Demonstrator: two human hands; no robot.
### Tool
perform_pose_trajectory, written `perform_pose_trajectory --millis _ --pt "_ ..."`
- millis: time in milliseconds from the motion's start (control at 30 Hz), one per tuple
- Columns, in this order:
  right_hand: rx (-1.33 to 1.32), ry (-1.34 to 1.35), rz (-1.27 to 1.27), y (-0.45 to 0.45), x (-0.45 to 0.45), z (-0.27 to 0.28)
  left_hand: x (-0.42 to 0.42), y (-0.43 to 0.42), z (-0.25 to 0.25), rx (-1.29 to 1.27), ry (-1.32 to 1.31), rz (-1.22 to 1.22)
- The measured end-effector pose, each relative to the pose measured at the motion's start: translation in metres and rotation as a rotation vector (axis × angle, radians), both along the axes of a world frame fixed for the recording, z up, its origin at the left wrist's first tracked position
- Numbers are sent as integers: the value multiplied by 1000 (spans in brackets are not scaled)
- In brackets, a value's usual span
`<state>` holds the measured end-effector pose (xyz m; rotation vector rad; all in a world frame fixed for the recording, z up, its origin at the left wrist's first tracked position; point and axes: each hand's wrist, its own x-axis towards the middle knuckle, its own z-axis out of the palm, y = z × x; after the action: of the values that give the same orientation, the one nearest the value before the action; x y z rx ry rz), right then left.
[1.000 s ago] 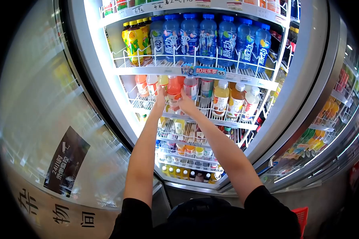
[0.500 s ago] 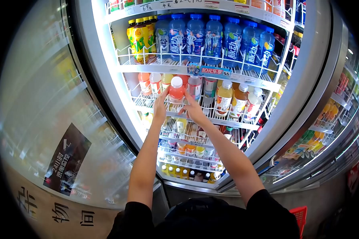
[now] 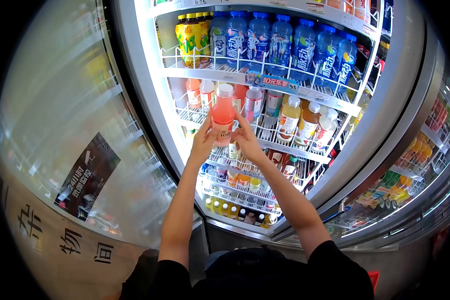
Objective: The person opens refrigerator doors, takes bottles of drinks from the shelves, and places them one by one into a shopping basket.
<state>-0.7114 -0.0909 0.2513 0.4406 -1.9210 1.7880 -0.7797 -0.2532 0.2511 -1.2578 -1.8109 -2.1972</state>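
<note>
A pink juice bottle [image 3: 223, 109] with a white cap is held upright between both hands, in front of a fridge shelf. My left hand [image 3: 203, 141] is closed on its left side, fingers pressed to the label area. My right hand [image 3: 246, 140] grips it from the right. Behind it, the shelf holds other drinks, among them a pink bottle [image 3: 193, 93], a clear bottle [image 3: 253, 104] and an amber bottle [image 3: 307, 122].
The glass door [image 3: 60, 100] stands swung out on the left. Blue bottles [image 3: 257, 40] and yellow bottles [image 3: 189, 42] fill the shelf above, behind a wire rail. More drinks [image 3: 242, 180] sit lower down. A red basket [image 3: 374, 280] shows at bottom right.
The pink bottle has come out from the shelf towards me, and more of its body and label now shows. Both hands have closed around it. The view has shifted slightly.
</note>
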Motion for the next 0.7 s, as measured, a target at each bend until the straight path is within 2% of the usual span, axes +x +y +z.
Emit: perform_pose_trajectory --millis 33,67,133,200,267,300,533,700 --pt "114 -21 -30 3 -2 -6 8 -4 1 -33 -8 30" --pt "111 -21 -24 4 -1 -11 15 -9 1 -35 -8 36" --pt "448 204 -199 0 8 -10 26 -19 -1 -69 -68 80" --pt "452 88 -167 -10 23 -15 36 -29 -8 -84 -89 89" --pt "13 74 145 -25 36 -19 48 -31 -8 -36 -175 42" --pt "-59 7 226 -29 52 -10 52 -30 -13 -37 -209 57" --pt "-28 -52 84 -24 111 -27 98 -17 -36 6 -440 -16" --pt "-125 -31 3 -35 161 -34 137 -15 -48 -32 -499 -112"
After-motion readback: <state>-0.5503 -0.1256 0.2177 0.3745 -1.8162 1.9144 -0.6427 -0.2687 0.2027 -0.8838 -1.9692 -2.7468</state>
